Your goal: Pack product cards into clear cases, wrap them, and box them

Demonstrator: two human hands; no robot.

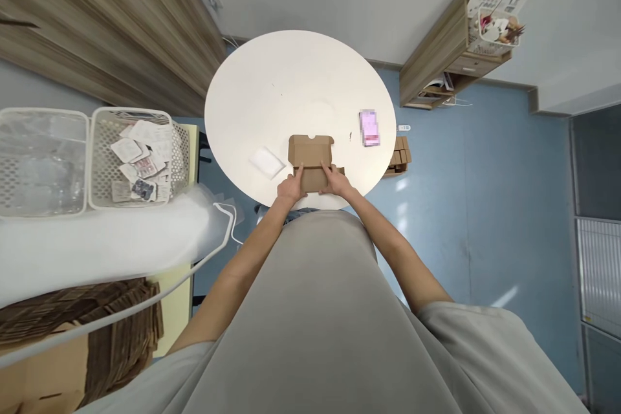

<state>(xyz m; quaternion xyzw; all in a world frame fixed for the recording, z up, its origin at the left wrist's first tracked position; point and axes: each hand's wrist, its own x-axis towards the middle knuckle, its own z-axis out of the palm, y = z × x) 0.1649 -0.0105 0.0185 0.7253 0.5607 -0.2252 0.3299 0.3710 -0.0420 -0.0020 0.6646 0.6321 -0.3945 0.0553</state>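
Observation:
A small brown cardboard box lies near the front edge of the round white table, its notched lid flap folded back away from me. My left hand grips the box's left side, thumb stretched along the cardboard. On the opposite side my right hand holds the box the same way; a brown flap sticks out beside it. The fingers under the box are hidden. Left of the box, a flat white packet rests on the table. Further right lies a blurred pink rectangular item, likely a phone showing a lit screen.
On my left stand a white basket of cards and small packets, a basket of clear plastic, a white roll and stacked flattened cardboard. Small boxes sit right of the table; a wooden cabinet stands behind.

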